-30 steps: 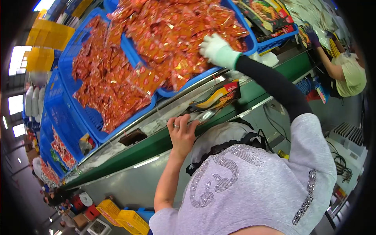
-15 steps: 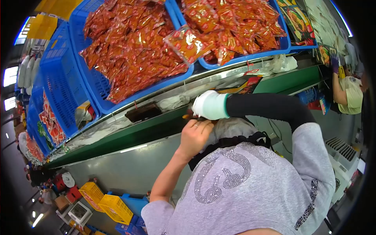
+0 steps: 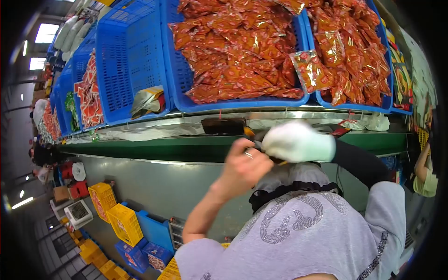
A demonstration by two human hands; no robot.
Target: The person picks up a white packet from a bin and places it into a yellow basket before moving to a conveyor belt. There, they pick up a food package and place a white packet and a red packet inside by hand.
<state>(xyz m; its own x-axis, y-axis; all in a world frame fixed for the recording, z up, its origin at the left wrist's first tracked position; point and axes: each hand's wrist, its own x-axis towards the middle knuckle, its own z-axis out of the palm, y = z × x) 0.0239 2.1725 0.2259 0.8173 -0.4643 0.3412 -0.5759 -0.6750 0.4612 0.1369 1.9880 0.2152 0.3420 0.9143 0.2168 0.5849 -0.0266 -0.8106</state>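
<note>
My left hand [image 3: 247, 165], bare with a ring on one finger, is raised in front of my chest with its fingers curled closed. Right against it is my right hand [image 3: 291, 142], in a white glove with a pale green cuff below a black sleeve. Motion smears the glove, and its fingers cannot be made out. Between the hands shows a small dark thing with yellow-orange bits, mostly hidden. Beyond them, a blue crate [image 3: 179, 95] holds a heap of clear packets [image 3: 238, 51] with orange-red contents. A second blue crate [image 3: 326, 103] to its right holds more such packets.
A green-sided metal ledge [image 3: 140, 148] runs across below the crates. A dark flat piece [image 3: 223, 126] lies on it. Another blue crate [image 3: 130, 56] stands left, with a shiny pouch [image 3: 148, 101]. Yellow crates [image 3: 125, 225] stand on the floor. Another person's arm [image 3: 422, 163] is far right.
The view has swung left and levelled, so the crates sit further right. My hands remain together, and the right glove is now blurred by motion.
</note>
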